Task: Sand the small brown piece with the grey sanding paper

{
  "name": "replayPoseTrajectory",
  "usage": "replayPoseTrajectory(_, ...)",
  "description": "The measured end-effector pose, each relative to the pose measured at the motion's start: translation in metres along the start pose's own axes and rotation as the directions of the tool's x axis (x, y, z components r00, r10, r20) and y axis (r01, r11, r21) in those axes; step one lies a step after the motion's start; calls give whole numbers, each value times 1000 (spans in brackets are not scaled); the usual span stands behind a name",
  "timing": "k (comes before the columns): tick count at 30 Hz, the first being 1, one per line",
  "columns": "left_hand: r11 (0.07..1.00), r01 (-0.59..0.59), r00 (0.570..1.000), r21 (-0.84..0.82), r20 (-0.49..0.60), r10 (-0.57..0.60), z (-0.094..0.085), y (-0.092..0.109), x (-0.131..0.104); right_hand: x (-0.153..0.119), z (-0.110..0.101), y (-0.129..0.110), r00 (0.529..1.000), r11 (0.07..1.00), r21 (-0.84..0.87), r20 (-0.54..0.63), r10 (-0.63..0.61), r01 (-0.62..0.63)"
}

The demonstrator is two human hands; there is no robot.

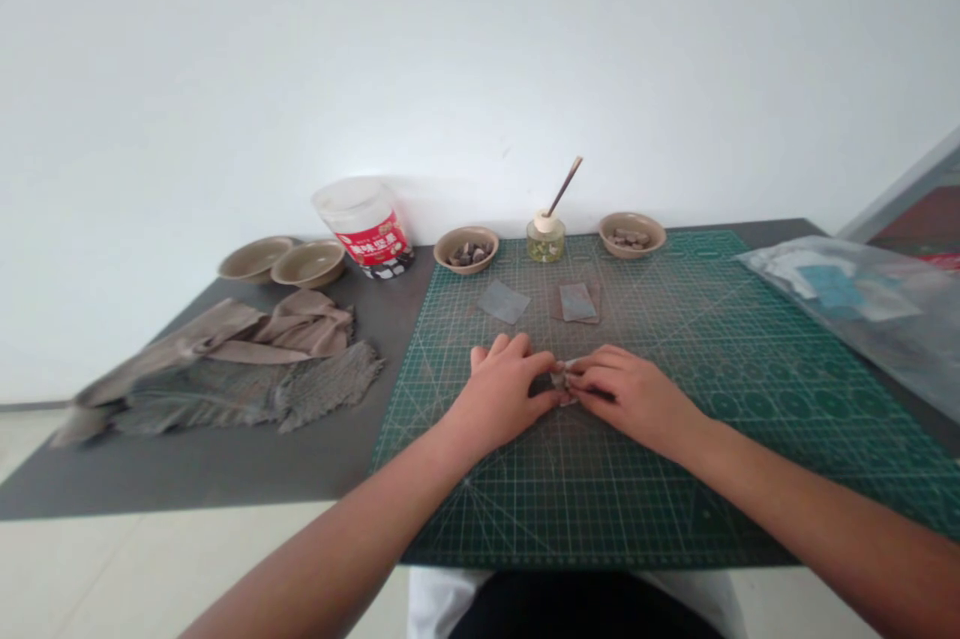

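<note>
My left hand (513, 383) and my right hand (624, 387) meet over the green cutting mat (465, 509). Both are closed, thumbs and fingertips pinching a small greyish piece (562, 379) between them. Fingers cover most of it, so its kind does not show. A pale sheet (573, 401) shows partly under the fingertips. Just beyond my hands lie a grey square sheet (504, 302) on the left and another small grey sheet (577, 302) on a brownish plate on the right.
Behind the mat stand a bowl of dark pieces (469, 258), a glass bottle (545, 241) holding a brush-like stick and a bowl of brownish pieces (631, 237). To the left are a plastic tub (367, 234), two bowls and crumpled cloths (247, 369). A plastic bag (862, 294) lies right.
</note>
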State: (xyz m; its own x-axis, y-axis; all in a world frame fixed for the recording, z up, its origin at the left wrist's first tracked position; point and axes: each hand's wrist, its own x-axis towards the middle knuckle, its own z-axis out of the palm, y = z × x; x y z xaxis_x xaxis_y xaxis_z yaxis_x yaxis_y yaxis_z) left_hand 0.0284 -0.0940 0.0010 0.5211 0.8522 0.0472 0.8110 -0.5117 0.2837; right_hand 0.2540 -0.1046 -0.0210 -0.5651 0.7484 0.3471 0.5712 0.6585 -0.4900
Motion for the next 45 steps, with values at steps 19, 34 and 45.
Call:
replayPoseTrajectory(19,1000,30,998,-5,-49,-30,2,1,-1,2,8,-11,999,996,-80,-35,26,-29)
replayPoseTrajectory(34,998,68,996,6,-49,-68,1,3,-3,6,3,-5,1000,999,-35,1,-17,17)
replayPoseTrajectory(45,996,83,996,16,-27,-82,0,3,-1,7,7,-6,996,997,-12,-13,-83,82)
